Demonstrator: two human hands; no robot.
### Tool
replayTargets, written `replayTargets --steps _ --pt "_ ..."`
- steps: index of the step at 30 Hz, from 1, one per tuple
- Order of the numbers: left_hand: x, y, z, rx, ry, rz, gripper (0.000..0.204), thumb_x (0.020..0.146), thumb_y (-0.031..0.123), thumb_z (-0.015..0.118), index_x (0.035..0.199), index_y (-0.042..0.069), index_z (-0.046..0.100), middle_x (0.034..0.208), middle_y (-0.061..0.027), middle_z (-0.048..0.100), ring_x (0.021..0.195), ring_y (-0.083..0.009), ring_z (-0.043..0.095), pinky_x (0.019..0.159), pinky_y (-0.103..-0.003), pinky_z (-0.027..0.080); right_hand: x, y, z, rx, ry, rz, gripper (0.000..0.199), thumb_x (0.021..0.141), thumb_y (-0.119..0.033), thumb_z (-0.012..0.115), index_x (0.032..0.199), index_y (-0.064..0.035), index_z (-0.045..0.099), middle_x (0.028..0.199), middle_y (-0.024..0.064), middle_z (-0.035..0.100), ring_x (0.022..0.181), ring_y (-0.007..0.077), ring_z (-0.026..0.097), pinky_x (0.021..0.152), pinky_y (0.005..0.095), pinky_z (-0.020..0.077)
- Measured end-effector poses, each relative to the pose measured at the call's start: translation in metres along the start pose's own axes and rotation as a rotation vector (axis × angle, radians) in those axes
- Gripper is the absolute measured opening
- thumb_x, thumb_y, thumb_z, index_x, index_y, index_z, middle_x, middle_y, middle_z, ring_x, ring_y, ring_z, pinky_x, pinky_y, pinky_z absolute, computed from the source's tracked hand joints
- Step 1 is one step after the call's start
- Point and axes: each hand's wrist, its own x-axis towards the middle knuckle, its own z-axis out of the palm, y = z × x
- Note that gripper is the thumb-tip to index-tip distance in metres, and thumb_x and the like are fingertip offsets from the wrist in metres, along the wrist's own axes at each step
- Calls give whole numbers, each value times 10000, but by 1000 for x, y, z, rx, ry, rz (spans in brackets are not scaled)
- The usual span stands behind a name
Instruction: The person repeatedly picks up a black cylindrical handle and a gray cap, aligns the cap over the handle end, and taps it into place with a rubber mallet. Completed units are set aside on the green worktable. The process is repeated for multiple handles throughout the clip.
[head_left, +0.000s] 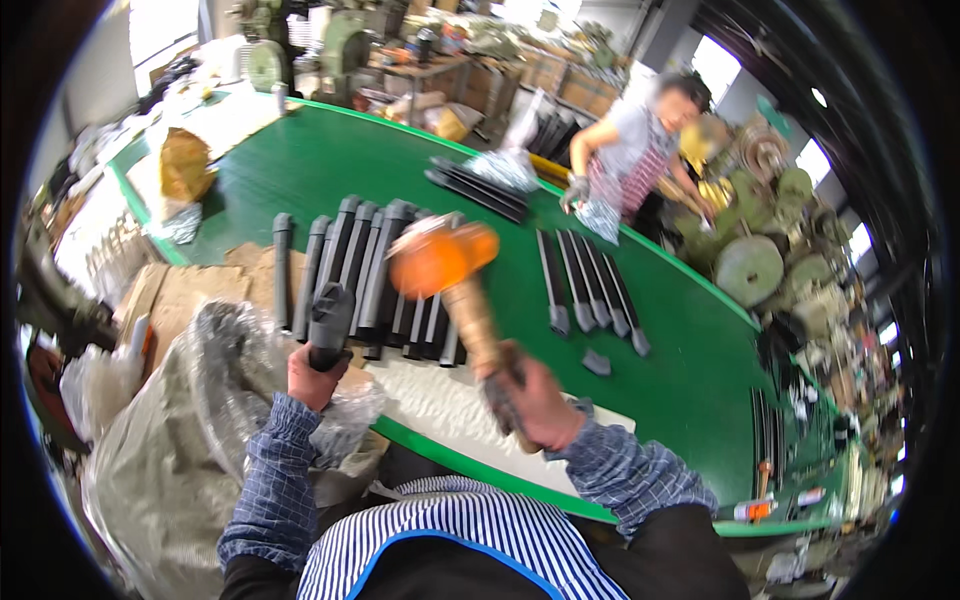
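My left hand [313, 376] is closed around a dark tube with a grey end fitting [330, 318], held upright with the fitting on top. In my closed right hand [545, 408] is a mallet [432, 262] with an orange head and a pale wrapped handle. Motion smears its head, which is raised over a row of black tubes with grey ends [350, 245]. Below the hands lies a whitish, rough-surfaced board [440, 402] at the near edge of the green table. A loose grey end fitting [597, 362] rests right of the mallet.
More black tubes with grey ends [590, 285] lie on the green table [690, 400]. Another bundle [478, 190] lies farther back. A large plastic-covered sack [170, 450] stands at my left. Across the table a co-worker [635, 145] wears gloves. Orange-capped items [755, 511] lie at the right end.
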Motion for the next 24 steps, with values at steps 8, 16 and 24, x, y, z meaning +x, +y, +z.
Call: replayTargets --steps 8,16,24 --pt "127 90 315 1105 -911 1143 395 805 174 672 1197 196 628 1097 -72 606 1120 -283 560 1016 -491 409 -63 7 -187 483 842 651 280 973 -327 591 1073 -94 473 652 38 492 463 144 509 417 309 450" --pt "238 35 535 1246 -933 1146 329 911 217 539 1226 242 628 1282 -141 528 1270 -363 457 1095 -568 327 -108 126 -242 679 1011 874 246 999 -272 552 1104 -68 464 651 55 503 474 175 529 417 332 461" --pt "192 -24 470 1128 -332 205 816 831 336 705 1492 60 315 1503 -151 387 1400 -347 312 1158 -435 284 -90 176 -221 725 883 900 250 1021 -307 532 1118 -78 508 735 41 535 543 117 544 441 289 486"
